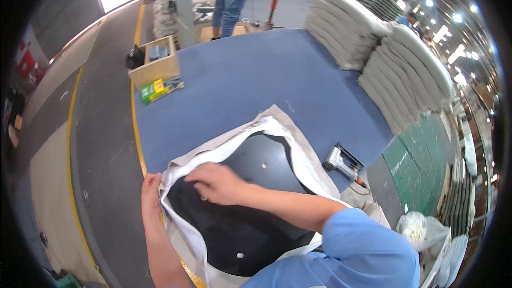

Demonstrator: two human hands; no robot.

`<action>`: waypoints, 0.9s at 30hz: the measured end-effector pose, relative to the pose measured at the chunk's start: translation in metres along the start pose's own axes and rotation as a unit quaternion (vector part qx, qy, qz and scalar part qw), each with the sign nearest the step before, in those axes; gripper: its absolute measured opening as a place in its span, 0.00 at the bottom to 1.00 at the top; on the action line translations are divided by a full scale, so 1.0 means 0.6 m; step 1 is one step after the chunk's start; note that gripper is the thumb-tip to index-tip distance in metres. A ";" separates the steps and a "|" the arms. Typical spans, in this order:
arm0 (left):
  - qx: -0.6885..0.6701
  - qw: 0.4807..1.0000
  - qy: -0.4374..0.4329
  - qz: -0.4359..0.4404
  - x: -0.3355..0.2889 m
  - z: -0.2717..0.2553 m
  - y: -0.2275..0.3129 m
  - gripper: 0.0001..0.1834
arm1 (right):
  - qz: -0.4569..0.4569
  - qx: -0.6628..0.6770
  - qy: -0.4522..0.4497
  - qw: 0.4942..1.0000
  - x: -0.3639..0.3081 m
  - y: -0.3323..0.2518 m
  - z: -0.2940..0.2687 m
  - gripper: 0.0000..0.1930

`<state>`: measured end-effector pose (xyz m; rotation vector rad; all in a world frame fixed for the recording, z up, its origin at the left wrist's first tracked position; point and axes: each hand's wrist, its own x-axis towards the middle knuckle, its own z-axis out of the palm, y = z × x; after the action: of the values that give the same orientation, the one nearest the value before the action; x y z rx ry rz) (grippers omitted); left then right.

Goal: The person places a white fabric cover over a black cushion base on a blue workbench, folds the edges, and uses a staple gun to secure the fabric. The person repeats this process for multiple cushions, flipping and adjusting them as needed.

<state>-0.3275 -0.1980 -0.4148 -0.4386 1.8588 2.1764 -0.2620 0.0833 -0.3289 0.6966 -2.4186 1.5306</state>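
Observation:
A black, curved-edge board [250,181] lies on a layer of white padding [218,152], which shows all round its rim. Beneath the padding, beige fabric [314,160] spreads out past the edges. At the left corner my left hand [151,189] is closed on the edge of the fabric. My right hand [218,184] hovers over the board's left part, slightly blurred. Its fingers are bent and apart, with nothing visible in them. A ring shows on one finger. To the right lies a silver and black staple gun [342,161] with an orange hose fitting.
The blue tabletop [229,85] carries grey padded stacks [400,74] at the back right. A wooden box [157,64] and a green-yellow carton [153,90] sit at its far left corner. Beyond the table stands a person in jeans [232,0]. A plastic bag [418,229] is at the right.

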 end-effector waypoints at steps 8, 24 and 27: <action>0.026 0.998 -0.024 0.043 0.001 -0.004 -0.012 0.05 | 0.437 -0.430 0.147 0.776 -0.384 0.067 -0.443 0.19; -0.050 0.998 -0.038 -0.026 -0.025 0.034 0.002 0.14 | 0.452 -0.153 0.050 0.877 -0.261 0.040 -0.493 0.27; -0.034 0.999 -0.030 -0.014 -0.030 0.019 -0.003 0.14 | 0.317 -0.060 -0.020 0.946 -0.049 -0.045 -0.361 0.31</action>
<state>-0.3111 -0.1863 -0.4078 -0.4043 1.7425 2.2148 -0.2413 0.2750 -0.2228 -0.1029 -2.9047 1.5400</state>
